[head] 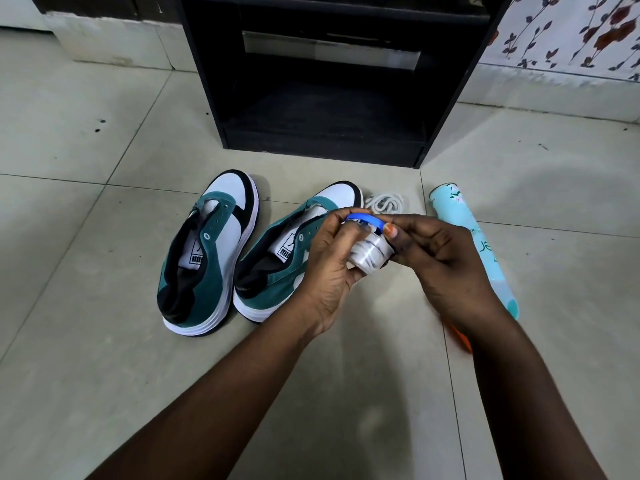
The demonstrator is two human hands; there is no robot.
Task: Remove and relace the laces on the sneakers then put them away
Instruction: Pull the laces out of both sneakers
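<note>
Two teal, white and black sneakers stand side by side on the tiled floor with no laces in their eyelets: the left sneaker (207,251) and the right sneaker (277,261). A pile of white laces (386,203) lies just beyond the right sneaker's toe. Over that sneaker both hands hold a small clear plastic tub with a blue rim (369,249). My left hand (329,268) curls round its left side, fingers at the rim. My right hand (440,261) grips its right side, thumb on the blue rim.
A black open cabinet (325,81) with shelves stands straight ahead on the floor. A pale blue spray can (474,244) lies to the right, partly under my right wrist, with something orange (460,337) at its near end. A floral cloth (571,32) hangs at top right.
</note>
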